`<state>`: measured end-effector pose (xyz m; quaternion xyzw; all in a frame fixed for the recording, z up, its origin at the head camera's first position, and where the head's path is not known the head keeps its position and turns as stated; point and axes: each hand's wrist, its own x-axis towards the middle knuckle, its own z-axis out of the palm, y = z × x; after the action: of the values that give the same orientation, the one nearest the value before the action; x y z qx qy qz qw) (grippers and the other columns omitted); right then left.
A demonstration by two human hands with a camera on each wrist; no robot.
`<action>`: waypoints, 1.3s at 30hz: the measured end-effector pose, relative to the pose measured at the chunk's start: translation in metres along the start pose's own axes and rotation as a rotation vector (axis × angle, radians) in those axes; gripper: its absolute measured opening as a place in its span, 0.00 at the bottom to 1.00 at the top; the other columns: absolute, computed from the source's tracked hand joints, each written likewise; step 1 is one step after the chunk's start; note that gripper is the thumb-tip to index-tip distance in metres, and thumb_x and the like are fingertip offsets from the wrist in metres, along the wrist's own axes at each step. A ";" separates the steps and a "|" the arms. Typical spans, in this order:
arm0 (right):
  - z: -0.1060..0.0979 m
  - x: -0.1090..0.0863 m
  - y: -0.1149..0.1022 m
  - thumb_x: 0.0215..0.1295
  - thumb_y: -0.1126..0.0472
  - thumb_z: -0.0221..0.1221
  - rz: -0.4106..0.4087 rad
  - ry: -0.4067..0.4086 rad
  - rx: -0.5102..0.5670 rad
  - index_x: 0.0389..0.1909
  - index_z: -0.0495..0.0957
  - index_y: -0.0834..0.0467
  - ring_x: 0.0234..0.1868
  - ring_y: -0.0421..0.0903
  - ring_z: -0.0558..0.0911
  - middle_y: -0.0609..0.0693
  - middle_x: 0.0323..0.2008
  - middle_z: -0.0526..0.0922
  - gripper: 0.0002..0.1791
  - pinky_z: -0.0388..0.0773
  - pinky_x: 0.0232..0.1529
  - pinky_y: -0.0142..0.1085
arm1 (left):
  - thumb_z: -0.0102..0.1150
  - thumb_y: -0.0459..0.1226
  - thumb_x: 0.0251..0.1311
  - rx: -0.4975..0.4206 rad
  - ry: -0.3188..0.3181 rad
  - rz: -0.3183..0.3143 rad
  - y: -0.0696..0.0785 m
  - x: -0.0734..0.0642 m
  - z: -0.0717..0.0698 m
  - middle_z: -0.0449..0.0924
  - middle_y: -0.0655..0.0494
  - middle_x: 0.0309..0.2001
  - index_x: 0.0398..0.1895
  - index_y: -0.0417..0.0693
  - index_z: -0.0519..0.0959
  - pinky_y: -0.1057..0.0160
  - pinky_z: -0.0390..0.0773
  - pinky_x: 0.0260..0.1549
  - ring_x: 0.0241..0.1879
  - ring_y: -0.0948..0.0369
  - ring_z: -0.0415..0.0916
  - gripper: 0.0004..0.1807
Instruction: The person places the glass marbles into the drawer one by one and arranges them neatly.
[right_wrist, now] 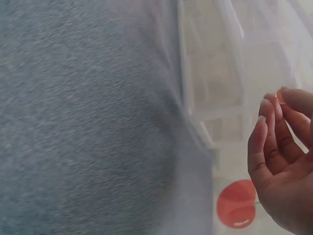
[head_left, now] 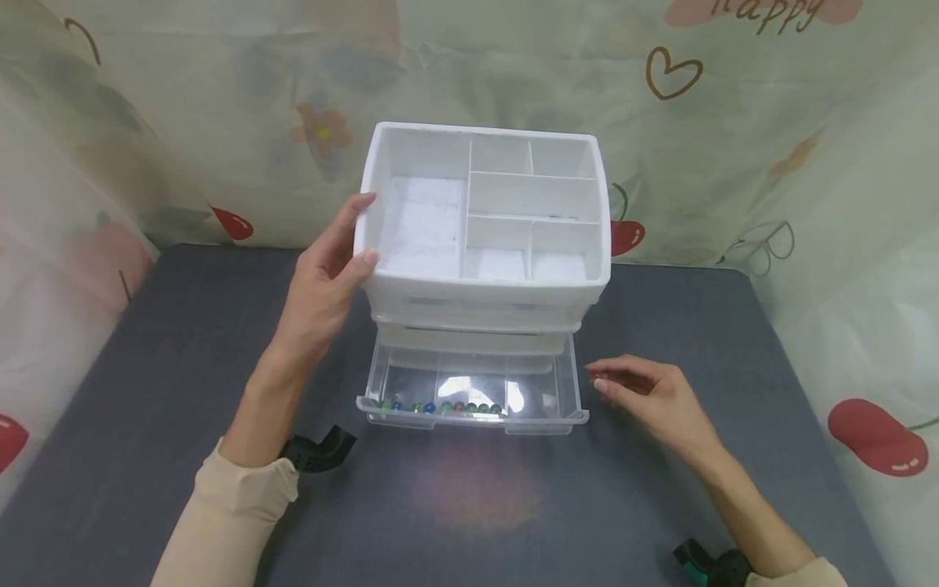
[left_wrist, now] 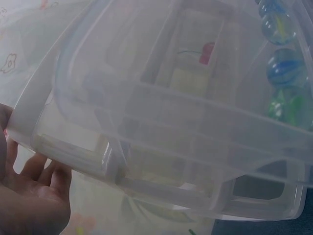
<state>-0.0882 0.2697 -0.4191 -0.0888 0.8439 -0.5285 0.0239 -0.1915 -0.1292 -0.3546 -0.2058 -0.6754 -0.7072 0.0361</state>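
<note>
A white plastic desk organizer (head_left: 418, 281) with a divided open top stands at the back of the table. My left hand (head_left: 315, 285) grips its left wall, thumb on the front rim and fingers behind. The clear bottom drawer (head_left: 565, 399) is pulled out toward me. Several glass marbles (head_left: 446, 407) line up along its front wall; in the left wrist view blue and green marbles (left_wrist: 284, 67) show through the plastic. To the right of the drawer, my right hand (head_left: 656, 399) pinches a small orange-red marble (right_wrist: 280, 96) between thumb and fingertips, mostly covered by them.
The dark grey table (head_left: 469, 522) extends around the organizer. A patterned curtain (head_left: 257, 106) hangs behind and at both sides. Black wrist straps (head_left: 319, 451) sit on both forearms. A thin cord (head_left: 766, 244) shows at the table's back right corner.
</note>
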 end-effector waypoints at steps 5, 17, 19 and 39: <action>-0.001 0.003 -0.010 0.65 0.65 0.65 -0.010 0.003 0.014 0.48 0.85 0.57 0.37 0.49 0.85 0.55 0.43 0.86 0.12 0.80 0.38 0.33 | 0.52 0.30 0.71 0.001 0.002 0.003 -0.001 0.001 0.000 0.59 0.59 0.74 0.75 0.58 0.63 0.61 0.72 0.56 0.66 0.51 0.64 0.31; 0.001 0.006 -0.030 0.66 0.62 0.65 -0.013 -0.007 -0.012 0.49 0.84 0.56 0.38 0.49 0.85 0.51 0.44 0.86 0.12 0.80 0.39 0.35 | 0.52 0.30 0.71 -0.011 -0.005 0.006 -0.001 0.001 0.000 0.58 0.58 0.75 0.76 0.56 0.62 0.60 0.70 0.57 0.68 0.52 0.62 0.32; 0.001 0.007 -0.033 0.65 0.63 0.65 -0.015 -0.005 -0.005 0.49 0.84 0.57 0.38 0.49 0.85 0.51 0.43 0.86 0.12 0.81 0.39 0.35 | 0.52 0.30 0.71 -0.009 -0.007 0.007 -0.001 0.001 0.000 0.58 0.58 0.75 0.76 0.56 0.62 0.59 0.70 0.57 0.68 0.52 0.62 0.32; 0.012 0.022 -0.055 0.63 0.69 0.65 -0.137 -0.077 0.092 0.48 0.82 0.66 0.41 0.48 0.85 0.58 0.44 0.85 0.13 0.81 0.42 0.34 | 0.52 0.29 0.70 -0.020 -0.009 0.023 -0.001 0.000 -0.001 0.60 0.58 0.74 0.76 0.56 0.62 0.61 0.71 0.55 0.67 0.51 0.64 0.32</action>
<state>-0.1017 0.2315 -0.3743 -0.1656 0.8091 -0.5633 0.0244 -0.1917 -0.1302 -0.3557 -0.2170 -0.6662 -0.7125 0.0392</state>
